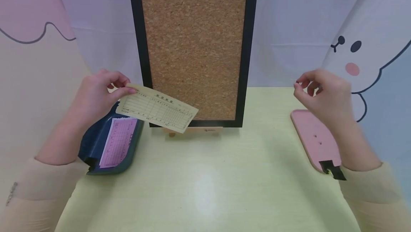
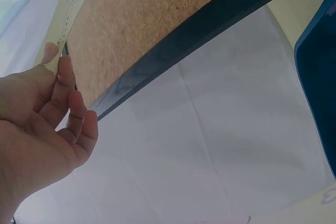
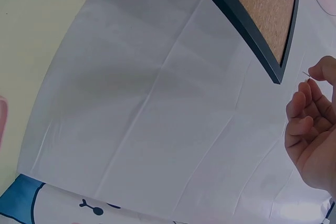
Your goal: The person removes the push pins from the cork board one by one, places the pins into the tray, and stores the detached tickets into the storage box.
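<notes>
My left hand [image 1: 123,87] pinches a yellow printed slip [image 1: 157,109] by its left end and holds it in the air, low in front of the cork board's left corner. The cork board [image 1: 194,46] has a black frame and stands upright on a small wooden easel. In the left wrist view the left hand [image 2: 58,72] has the slip's edge [image 2: 71,3] between thumb and fingers. My right hand [image 1: 302,84] hovers right of the board with its fingers curled. The right wrist view shows the right hand [image 3: 312,85] pinching a thin pin [image 3: 306,76].
A dark blue tray [image 1: 93,142] with a pink slip [image 1: 118,141] in it lies under my left hand. A pink tray [image 1: 313,139] with small pins lies at the right on the pale green table [image 1: 205,182]. A cloth backdrop hangs behind.
</notes>
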Tool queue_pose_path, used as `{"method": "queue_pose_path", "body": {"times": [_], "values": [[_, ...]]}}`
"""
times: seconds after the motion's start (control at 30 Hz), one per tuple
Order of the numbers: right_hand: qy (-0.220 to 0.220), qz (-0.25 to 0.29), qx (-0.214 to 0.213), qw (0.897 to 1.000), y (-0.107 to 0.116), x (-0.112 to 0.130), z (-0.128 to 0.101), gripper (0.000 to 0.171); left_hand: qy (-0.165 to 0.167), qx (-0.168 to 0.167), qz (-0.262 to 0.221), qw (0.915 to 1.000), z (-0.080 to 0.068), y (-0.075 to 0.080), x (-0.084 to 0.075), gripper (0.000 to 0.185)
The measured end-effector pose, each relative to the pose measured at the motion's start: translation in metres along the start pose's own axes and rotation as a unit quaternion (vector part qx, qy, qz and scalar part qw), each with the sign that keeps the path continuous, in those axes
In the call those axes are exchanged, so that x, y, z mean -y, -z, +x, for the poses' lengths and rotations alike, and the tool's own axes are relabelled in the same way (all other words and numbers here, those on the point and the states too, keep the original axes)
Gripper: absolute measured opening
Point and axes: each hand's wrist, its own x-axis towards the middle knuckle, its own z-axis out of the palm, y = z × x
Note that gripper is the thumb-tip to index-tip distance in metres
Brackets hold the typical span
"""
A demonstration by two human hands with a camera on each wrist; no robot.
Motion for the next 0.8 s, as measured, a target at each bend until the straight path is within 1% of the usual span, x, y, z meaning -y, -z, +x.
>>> {"method": "queue_pose_path", "body": {"times": [0.23, 0.37, 0.63, 0.8], "values": [[-0.013, -0.008, -0.014, 1.000, 0.011, -0.013, -0.010, 0.013, -0.032, 0.004, 0.019, 0.9993, 0.003, 0.011, 0.011, 0.014], [-0.034, -0.007, -0.024, 0.999, 0.015, -0.020, -0.017, 0.013, -0.042, 0.012, 0.031, 0.9986, 0.005, 0.016, 0.017, 0.013], [-0.069, -0.033, -0.007, 0.997, 0.021, -0.043, -0.034, 0.014, -0.067, 0.021, 0.046, 0.9965, 0.010, 0.024, 0.031, 0.010], [-0.083, -0.047, 0.002, 0.995, 0.025, -0.054, -0.041, 0.015, -0.083, 0.036, 0.062, 0.9940, 0.014, 0.029, 0.042, 0.012]]}}
